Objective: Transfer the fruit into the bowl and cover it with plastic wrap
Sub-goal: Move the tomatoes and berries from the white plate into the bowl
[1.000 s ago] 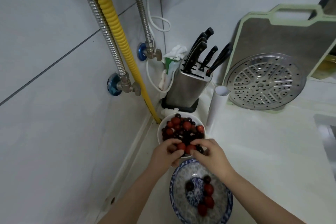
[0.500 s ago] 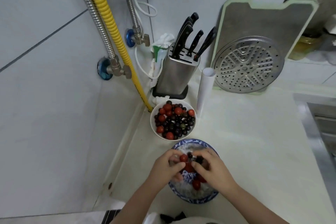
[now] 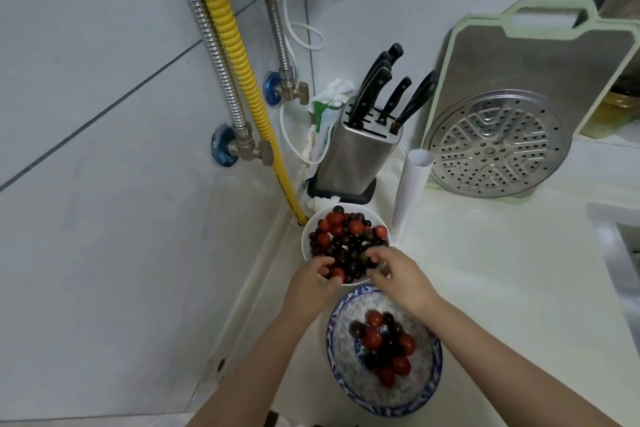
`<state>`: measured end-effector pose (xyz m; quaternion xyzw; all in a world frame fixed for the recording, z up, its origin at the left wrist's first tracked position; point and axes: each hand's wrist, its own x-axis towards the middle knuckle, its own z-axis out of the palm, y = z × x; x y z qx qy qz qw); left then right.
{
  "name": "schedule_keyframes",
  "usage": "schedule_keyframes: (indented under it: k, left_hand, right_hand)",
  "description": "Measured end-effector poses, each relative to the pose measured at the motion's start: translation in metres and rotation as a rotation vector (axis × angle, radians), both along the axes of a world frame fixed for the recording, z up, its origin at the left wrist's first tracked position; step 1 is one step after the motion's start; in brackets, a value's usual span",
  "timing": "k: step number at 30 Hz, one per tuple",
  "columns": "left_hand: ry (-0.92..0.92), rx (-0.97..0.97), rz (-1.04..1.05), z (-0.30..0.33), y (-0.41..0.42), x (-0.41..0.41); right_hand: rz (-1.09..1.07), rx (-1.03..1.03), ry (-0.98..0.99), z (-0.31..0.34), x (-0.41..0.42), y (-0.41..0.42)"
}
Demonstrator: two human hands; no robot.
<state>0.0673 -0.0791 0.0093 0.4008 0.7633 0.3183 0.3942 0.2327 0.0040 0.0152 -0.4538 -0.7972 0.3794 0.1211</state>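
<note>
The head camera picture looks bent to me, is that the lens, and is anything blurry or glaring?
Head view: wide-angle lens bows the cutting board edges and wall tile lines; light is soft and even, with mild sheen on the steamer plate and knife block; both hands, left hand and right hand, look slightly soft over the white bowl.

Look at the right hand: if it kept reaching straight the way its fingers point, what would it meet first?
Probably the fruit heaped in the white bowl; the right hand already points into it, though depth is unclear.
</note>
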Motion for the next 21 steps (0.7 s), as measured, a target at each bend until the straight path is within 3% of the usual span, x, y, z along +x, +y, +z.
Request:
schedule_keyframes:
  k: [7, 16, 19, 21]
  left_hand:
    - [0.16, -0.025, -0.153, -0.006, 0.033, 0.003]
    - [0.299, -0.125, -0.223, -0.021, 0.056, -0.004]
    - [0.259, -0.175, -0.18, -0.026, 0.061, -0.008]
    - [0.13, -0.184, -0.119, -0.026, 0.062, -0.011]
  right_hand:
    - [0.088, -0.043, -0.188, -0.009, -0.031, 0.031]
    - [0.093, -0.044, -0.214, -0.034, -0.045, 0.041]
    - [0.064, -0.064, -0.211, -0.041, -0.047, 0.043]
    - [0.049, -0.112, -0.174, -0.046, -0.047, 0.044]
